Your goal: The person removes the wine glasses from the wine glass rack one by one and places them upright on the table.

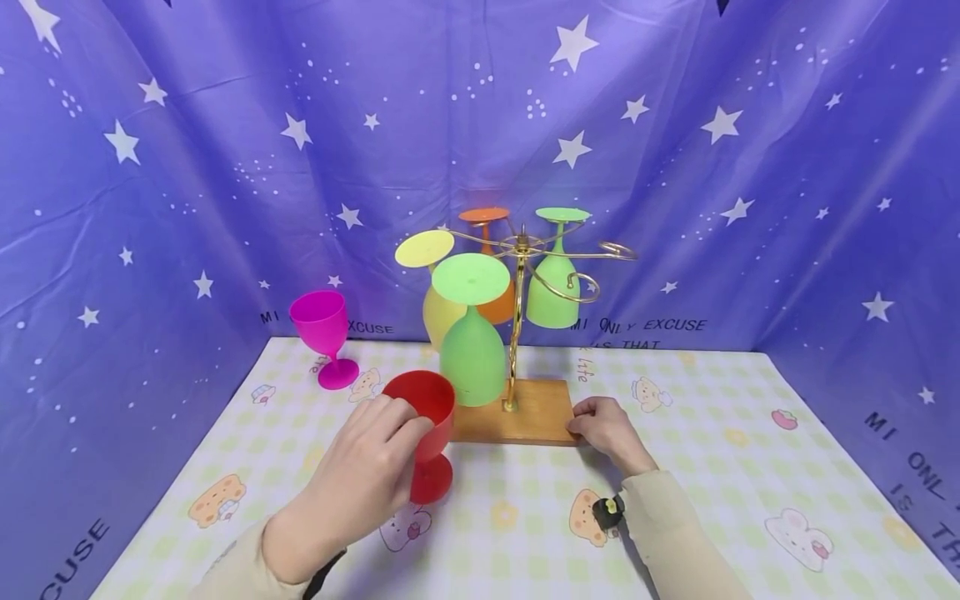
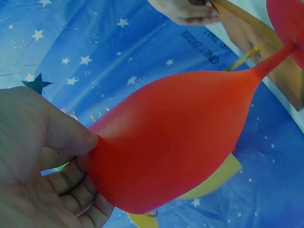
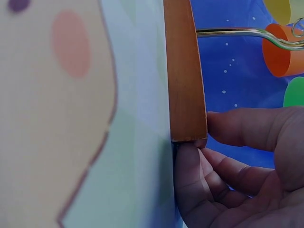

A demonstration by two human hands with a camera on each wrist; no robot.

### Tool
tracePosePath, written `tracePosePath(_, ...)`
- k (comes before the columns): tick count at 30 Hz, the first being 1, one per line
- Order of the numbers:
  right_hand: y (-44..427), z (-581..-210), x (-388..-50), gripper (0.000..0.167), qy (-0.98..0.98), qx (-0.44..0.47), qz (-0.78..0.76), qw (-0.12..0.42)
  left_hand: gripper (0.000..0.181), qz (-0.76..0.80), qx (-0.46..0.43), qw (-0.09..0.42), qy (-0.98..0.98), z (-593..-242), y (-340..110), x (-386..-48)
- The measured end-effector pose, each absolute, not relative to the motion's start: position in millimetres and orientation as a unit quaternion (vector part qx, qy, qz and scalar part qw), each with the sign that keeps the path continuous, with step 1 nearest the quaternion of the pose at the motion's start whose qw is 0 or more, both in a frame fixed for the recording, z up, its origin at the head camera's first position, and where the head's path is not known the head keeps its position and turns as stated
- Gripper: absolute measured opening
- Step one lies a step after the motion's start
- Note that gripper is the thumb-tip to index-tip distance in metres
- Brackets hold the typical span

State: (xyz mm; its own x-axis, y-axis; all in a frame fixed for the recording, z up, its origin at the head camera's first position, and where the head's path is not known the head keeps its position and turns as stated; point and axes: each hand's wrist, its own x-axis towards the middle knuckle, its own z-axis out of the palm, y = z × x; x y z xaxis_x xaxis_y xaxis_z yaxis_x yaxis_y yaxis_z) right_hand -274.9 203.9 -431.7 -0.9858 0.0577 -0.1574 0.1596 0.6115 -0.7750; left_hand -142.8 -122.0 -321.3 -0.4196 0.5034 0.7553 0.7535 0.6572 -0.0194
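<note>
My left hand [image 1: 367,458] pinches a red plastic goblet [image 2: 171,142] by its rim, thumb on the outside wall. The goblet is upright, just left of and in front of the rack; whether its foot touches the cloth I cannot tell. At the right end of the wooden base [image 1: 536,408], my right hand [image 1: 607,429] grips the corner between thumb and fingers, clearly seen in the right wrist view [image 3: 247,161]. Upside down on the gold rack [image 1: 517,325] hang a near green goblet [image 1: 472,358], a yellow one [image 1: 442,308], an orange one [image 1: 495,304] and a far green one [image 1: 553,292].
A magenta goblet [image 1: 321,325] stands upright at the table's back left. Curled gold hooks [image 1: 588,287] reach out on the rack's right side. The table wears a checked cartoon cloth [image 1: 705,450], and a purple starry curtain [image 1: 420,108] encloses the back and sides.
</note>
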Motion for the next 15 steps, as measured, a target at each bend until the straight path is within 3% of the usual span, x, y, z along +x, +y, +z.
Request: tracePosePath(15, 202.9, -433.8, -277.2, 0.025, 0.898, 0.06, -0.433, 0.055, 0.022, -0.154, -0.339, 0.372, -0.85, -321.1, -146.2, -168.1)
